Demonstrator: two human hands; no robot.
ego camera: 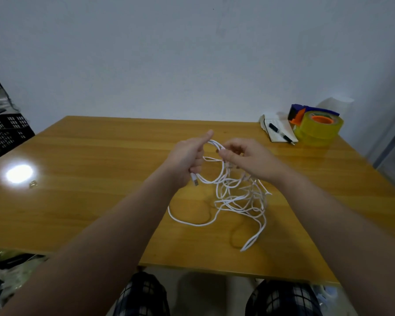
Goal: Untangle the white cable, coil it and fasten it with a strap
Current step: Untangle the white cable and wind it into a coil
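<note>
A long white cable (236,201) hangs in a tangle from both hands down onto the wooden table (100,179). My left hand (188,158) grips a loop of it, fingers curled, and the USB plug (194,180) sticks out below the fist. My right hand (244,159) pinches the cable just to the right, where the loop arcs between the two hands. Loose loops lie on the table below, one reaching toward the near edge. No strap can be made out.
At the back right stand a yellow tape roll in a purple-orange dispenser (316,127) and a notebook with a black pen (279,131). A small metallic object (33,184) lies at the left beside a light glare. A black crate (7,133) sits beyond the table's left edge.
</note>
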